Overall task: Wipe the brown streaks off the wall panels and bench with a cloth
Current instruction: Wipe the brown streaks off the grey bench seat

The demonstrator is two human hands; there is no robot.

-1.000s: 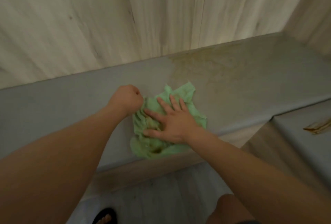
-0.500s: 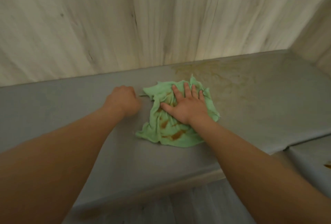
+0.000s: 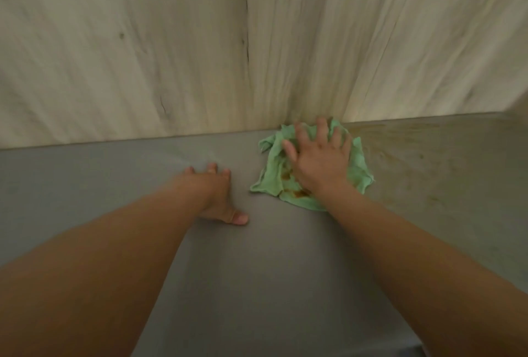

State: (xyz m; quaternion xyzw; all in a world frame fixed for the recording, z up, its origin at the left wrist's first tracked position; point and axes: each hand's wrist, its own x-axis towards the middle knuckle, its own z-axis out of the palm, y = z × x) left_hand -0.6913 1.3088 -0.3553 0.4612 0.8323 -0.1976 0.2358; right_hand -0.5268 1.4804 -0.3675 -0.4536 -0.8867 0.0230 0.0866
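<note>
Head view: pale wood-grain wall panels (image 3: 143, 56) rise behind a flat grey bench (image 3: 257, 271), brownish film (image 3: 428, 162) across its right part. A crumpled green cloth (image 3: 358, 162), brown-blotched, lies at the wall joint under the right hand (image 3: 320, 162), fingers spread straight; the left hand (image 3: 214, 194) rests flat beside it, holding nothing. Soiled fabric could smear residue back.

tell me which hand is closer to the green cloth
Right. The right hand lies spread on the green cloth; the left hand rests on the bench beside it, not touching.

Right hand (image 3: 320, 165) on cloth (image 3: 358, 166) apparently touching wall panels (image 3: 143, 42), left hand (image 3: 213, 194) on bench (image 3: 85, 179) beside it
</note>
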